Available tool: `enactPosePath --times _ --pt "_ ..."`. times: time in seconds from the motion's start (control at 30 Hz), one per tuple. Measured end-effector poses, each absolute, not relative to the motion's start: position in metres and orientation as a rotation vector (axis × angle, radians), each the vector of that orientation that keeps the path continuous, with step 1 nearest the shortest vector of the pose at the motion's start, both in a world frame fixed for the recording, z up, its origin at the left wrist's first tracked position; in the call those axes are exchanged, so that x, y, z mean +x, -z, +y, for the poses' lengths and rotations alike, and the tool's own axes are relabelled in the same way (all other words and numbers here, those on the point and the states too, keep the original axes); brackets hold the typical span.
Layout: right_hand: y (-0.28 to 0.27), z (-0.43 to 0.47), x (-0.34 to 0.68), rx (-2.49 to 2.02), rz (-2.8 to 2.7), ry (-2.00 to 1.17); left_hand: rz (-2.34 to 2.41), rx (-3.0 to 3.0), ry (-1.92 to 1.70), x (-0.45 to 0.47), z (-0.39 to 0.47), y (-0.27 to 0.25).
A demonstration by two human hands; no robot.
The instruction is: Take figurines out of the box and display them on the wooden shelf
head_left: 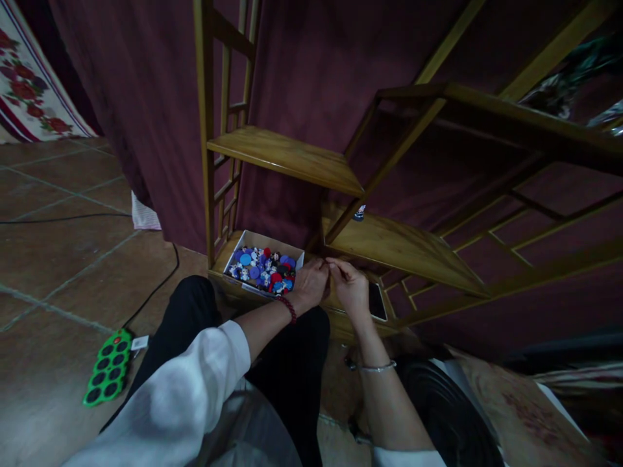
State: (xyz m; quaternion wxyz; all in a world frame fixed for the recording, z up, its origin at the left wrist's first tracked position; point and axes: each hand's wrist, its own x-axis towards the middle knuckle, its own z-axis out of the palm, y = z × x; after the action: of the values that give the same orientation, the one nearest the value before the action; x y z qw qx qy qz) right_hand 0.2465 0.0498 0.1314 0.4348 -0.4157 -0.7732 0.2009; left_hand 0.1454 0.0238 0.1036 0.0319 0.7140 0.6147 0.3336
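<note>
My left hand (312, 283), with a red bead bracelet at the wrist, is closed just right of a white cardboard box (234, 251). Several small figurines (265, 269) on blue, red and black round bases fill that box. Close beside it, my right hand (351, 287) has thumb and forefinger pinched together. The fingertips of both hands nearly meet over the low wooden shelf. Whatever they hold is hidden or too small to make out. A single small figurine (359, 213) stands on the shelf board above my right hand.
A wooden display rack (287, 152) with stepped boards rises in front of a dark red curtain (302, 78). A dark flat tablet-like object (376, 301) lies right of my right hand. On the tiled floor are a green power strip (108, 366) and its cable (156, 288).
</note>
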Motion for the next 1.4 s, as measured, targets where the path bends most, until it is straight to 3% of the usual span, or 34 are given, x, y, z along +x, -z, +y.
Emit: enactPosePath --times 0.5,1.4 --pt "-0.046 0.039 0.208 -1.218 -2.055 -0.631 2.122 2.097 -0.672 0.114 0.004 -0.045" --pt "0.017 0.033 0.158 -1.419 -2.354 -0.639 2.243 1.912 -0.349 0.045 -0.010 0.005"
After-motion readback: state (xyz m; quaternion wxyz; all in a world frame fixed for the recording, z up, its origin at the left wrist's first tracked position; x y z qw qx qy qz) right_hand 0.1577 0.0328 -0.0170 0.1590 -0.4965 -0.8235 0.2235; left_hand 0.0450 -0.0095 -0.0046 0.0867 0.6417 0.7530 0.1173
